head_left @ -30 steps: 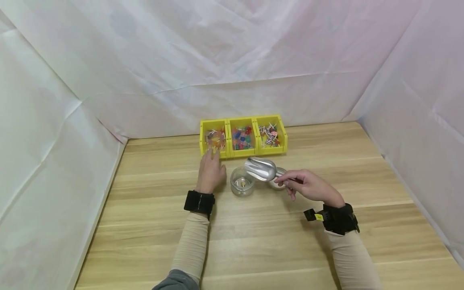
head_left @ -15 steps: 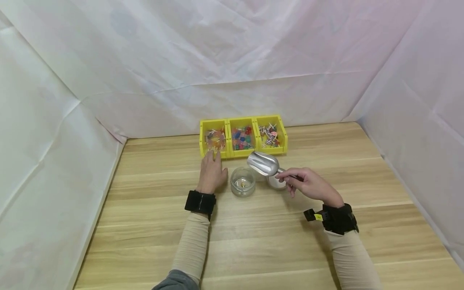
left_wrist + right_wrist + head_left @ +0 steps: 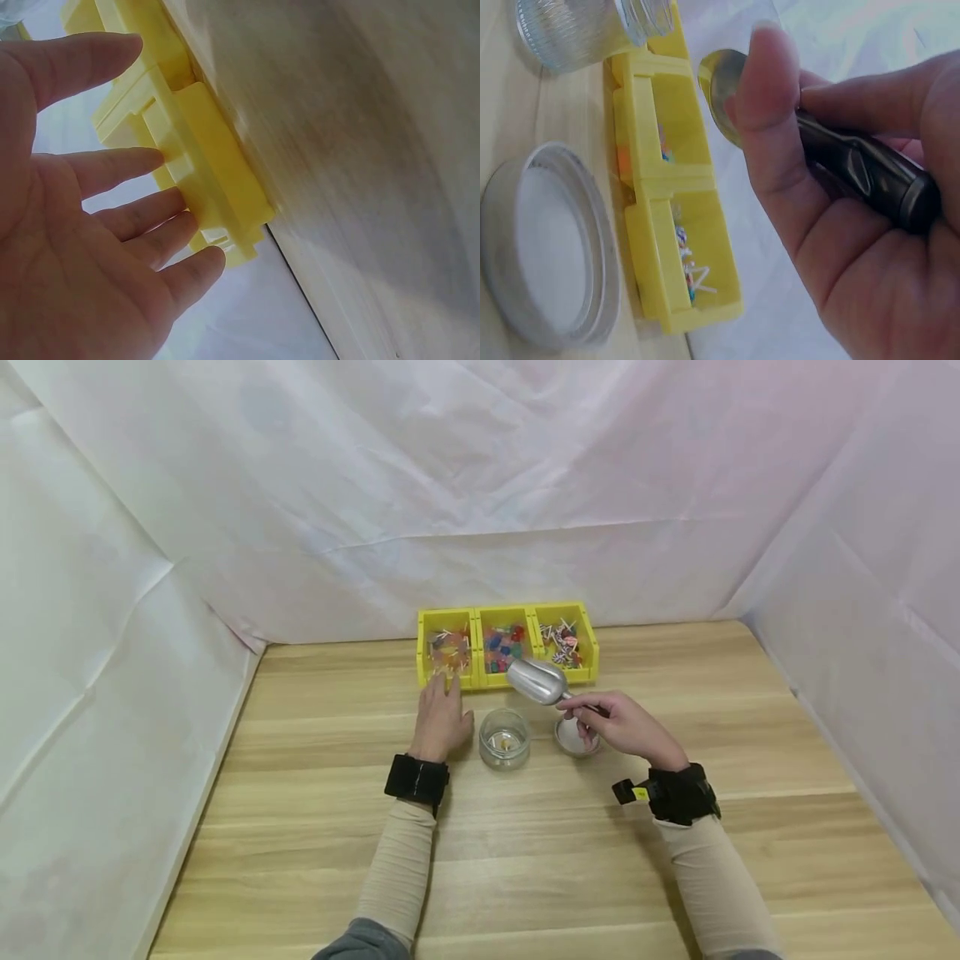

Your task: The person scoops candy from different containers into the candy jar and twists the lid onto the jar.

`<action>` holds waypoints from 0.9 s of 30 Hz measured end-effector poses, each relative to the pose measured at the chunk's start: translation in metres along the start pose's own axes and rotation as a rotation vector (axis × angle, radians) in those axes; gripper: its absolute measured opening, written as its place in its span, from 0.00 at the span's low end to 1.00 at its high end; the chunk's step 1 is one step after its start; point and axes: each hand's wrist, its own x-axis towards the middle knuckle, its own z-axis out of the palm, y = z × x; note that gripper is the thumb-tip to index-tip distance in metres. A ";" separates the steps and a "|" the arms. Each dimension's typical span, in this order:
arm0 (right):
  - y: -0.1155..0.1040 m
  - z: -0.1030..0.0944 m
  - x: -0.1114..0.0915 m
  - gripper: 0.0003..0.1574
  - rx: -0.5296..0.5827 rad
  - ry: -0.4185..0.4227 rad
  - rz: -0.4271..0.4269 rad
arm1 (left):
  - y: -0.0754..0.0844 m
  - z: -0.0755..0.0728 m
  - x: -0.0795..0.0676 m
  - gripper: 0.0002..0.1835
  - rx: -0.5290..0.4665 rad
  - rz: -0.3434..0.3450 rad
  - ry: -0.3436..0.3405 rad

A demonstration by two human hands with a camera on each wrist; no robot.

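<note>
My right hand (image 3: 628, 727) grips a metal scoop (image 3: 537, 682) by its black handle (image 3: 862, 176). The bowl hangs near the front of the middle yellow bin (image 3: 504, 681), which contains colourful pieces. I cannot tell whether anything lies in the scoop. With fingers extended, my left hand (image 3: 441, 724) touches the front of the left yellow bin (image 3: 199, 161), where small lollipops lie. Between the hands stands a glass jar (image 3: 504, 752) with a small pale and orange-brown piece at its bottom. Below my right hand a round lid (image 3: 551, 251) lies inner side up.
The right yellow bin (image 3: 591, 660) contains striped lollipops with white sticks. All three bins stand side by side at the back of the wooden table (image 3: 525, 877). White sheeting (image 3: 480, 468) rises behind them and on both sides.
My right hand has moved up and slightly left, taking the scoop from beside the jar toward the middle bin. More of the lid shows now. My left hand has stayed at the left bin.
</note>
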 end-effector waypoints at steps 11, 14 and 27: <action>-0.015 0.006 0.039 0.18 -0.028 0.024 0.102 | 0.000 -0.001 0.001 0.35 0.000 -0.017 -0.022; -0.016 0.008 0.047 0.18 -0.045 0.044 0.117 | 0.000 -0.002 0.000 0.35 0.003 -0.008 -0.015; -0.014 0.018 0.065 0.20 -0.024 0.067 0.189 | -0.002 -0.003 -0.001 0.36 0.000 0.014 -0.001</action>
